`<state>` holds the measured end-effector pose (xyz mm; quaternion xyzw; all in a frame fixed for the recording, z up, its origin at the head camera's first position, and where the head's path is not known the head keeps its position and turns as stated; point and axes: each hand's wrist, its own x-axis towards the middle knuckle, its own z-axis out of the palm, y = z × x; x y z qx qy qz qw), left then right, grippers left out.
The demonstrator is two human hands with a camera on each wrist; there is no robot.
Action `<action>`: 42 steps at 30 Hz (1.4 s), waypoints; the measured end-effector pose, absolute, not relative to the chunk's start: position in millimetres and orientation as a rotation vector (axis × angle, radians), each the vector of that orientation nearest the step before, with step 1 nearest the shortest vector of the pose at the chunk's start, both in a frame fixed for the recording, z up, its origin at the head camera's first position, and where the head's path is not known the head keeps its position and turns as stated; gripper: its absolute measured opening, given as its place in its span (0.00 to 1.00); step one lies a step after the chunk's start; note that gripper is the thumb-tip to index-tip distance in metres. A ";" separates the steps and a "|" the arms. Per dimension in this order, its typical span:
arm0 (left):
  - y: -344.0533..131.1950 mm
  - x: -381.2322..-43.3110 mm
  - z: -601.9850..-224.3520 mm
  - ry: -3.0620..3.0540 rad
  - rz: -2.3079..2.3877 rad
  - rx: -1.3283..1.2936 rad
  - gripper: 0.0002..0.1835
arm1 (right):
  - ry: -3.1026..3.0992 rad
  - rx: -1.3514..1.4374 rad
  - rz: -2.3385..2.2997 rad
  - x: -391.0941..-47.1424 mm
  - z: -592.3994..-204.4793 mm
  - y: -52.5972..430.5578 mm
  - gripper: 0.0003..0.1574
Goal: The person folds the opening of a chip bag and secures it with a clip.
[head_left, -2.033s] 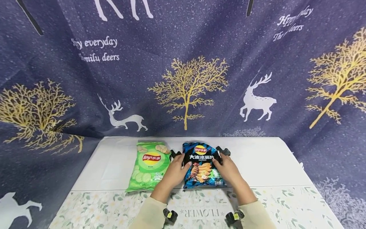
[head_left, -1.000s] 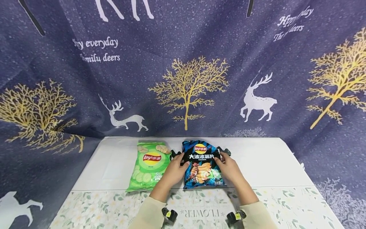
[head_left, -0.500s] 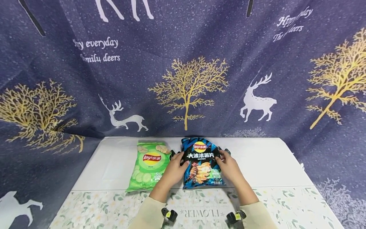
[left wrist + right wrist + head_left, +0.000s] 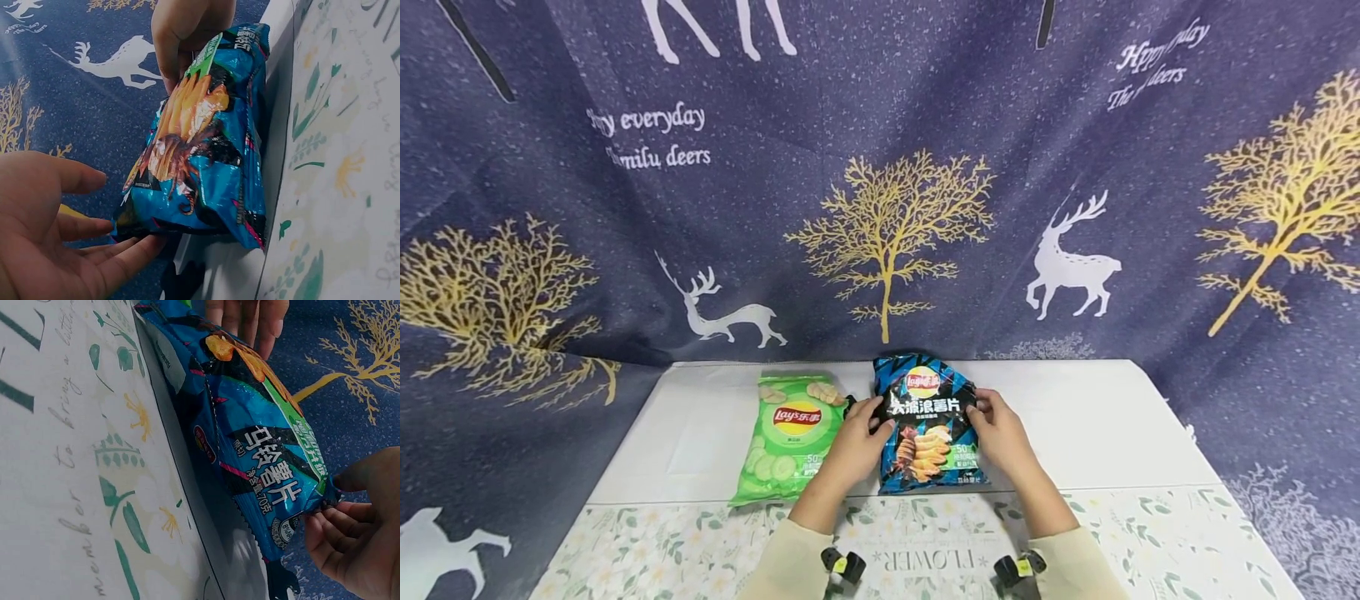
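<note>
A blue-and-black chip bag (image 4: 925,425) leans tilted at the middle of the table, its top edge raised toward the backdrop. My left hand (image 4: 853,442) grips its left edge; in the left wrist view, the left hand's fingers (image 4: 134,250) reach under the bag's corner while another finger stands apart from it. On the opposite side my right hand (image 4: 1006,433) holds the right edge. The right wrist view shows thumb and fingers of the right hand (image 4: 359,540) pinching a corner of the bag (image 4: 250,444). Left of the left hand lies a green chip bag (image 4: 790,442).
A black piece (image 4: 848,406) peeks out between the green bag and the left hand; dark parts (image 4: 181,281) also show below the blue bag. Flowered paper (image 4: 925,542) covers the front of the white table (image 4: 1090,433). A dark blue deer-print cloth (image 4: 880,208) hangs behind.
The top of the blue-and-black bag has risen toward the backdrop, held by both hands. The right hand has shifted its grip slightly outward, and the black piece on that side is now hidden.
</note>
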<state>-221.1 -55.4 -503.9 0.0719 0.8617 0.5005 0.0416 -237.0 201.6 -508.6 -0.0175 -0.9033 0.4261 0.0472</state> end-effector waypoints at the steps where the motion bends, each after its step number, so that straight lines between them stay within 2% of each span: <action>1: -55.6 -220.7 -503.1 2.634 1.540 0.222 0.31 | -2.746 -0.054 1.303 -237.3 -508.7 201.4 0.27; 26: -54.4 -216.5 -486.5 2.647 1.721 0.144 0.27 | -2.558 -0.090 1.390 -233.8 -505.2 198.5 0.20; 42: -52.7 -214.3 -476.7 2.662 1.725 0.138 0.36 | -2.475 -0.086 1.415 -233.8 -501.1 199.7 0.16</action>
